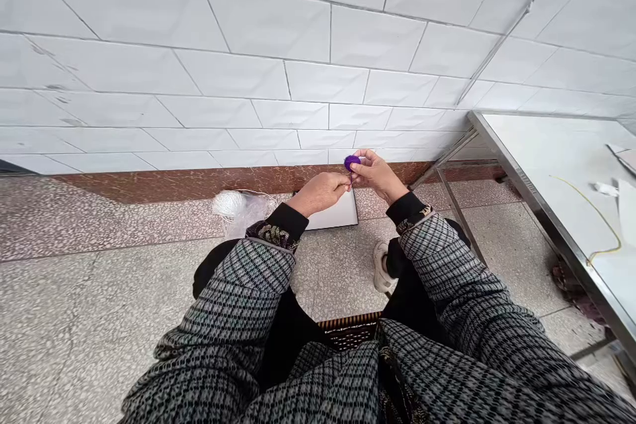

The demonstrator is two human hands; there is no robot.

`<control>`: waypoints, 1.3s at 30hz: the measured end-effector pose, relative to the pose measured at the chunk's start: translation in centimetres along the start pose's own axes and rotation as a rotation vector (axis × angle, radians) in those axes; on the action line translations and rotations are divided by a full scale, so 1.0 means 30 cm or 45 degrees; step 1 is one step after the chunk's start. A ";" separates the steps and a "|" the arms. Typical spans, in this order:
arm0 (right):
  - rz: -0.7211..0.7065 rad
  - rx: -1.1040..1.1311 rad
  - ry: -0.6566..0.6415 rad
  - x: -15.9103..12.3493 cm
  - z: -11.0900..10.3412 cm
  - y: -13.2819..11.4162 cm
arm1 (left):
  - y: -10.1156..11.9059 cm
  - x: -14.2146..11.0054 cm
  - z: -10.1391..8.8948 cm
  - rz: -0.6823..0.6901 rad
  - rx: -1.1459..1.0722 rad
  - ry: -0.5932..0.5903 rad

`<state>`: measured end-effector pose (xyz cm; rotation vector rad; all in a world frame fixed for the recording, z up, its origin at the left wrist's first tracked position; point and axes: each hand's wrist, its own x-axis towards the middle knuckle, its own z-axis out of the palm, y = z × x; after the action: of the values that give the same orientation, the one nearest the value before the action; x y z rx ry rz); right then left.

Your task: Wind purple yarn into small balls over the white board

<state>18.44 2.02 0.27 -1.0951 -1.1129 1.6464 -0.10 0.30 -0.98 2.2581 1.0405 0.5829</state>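
The right grip [373, 173] pinches a purple yarn ball [350, 162] (roundish, its strand [351, 178] pointing down); the left grip [322, 192] pinches that strand.

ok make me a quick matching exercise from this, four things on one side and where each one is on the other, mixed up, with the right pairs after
1. purple yarn ball
2. white yarn
3. yellow strand
4. white panel

A. on the metal-edged table
B. beside clear plastic
C. just below the left hand
D. in the right hand

Pairs: 1-D, 2-B, 3-A, 4-C
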 end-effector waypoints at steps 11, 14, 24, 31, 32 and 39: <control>0.266 -0.189 -0.429 -0.032 -0.004 -0.016 | -0.009 -0.017 -0.063 -0.151 -0.017 0.321; 0.214 0.041 -0.329 -0.028 0.003 -0.025 | -0.016 -0.010 -0.048 -0.246 -0.036 0.366; 0.063 0.022 0.123 0.021 0.028 -0.006 | -0.002 -0.013 -0.004 0.090 -0.035 0.053; 0.301 -0.299 -0.411 -0.018 0.015 -0.020 | 0.001 -0.039 -0.054 0.009 -0.076 0.327; 0.327 -0.264 -0.482 -0.021 0.010 -0.023 | -0.002 -0.040 -0.056 -0.014 -0.108 0.337; 0.234 0.169 -0.401 -0.018 0.000 -0.031 | -0.024 -0.038 -0.017 -0.155 -0.272 0.432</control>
<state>18.74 1.74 1.26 -0.8939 -1.1046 2.0608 -1.50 -0.05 -1.25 1.9359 1.2043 0.9985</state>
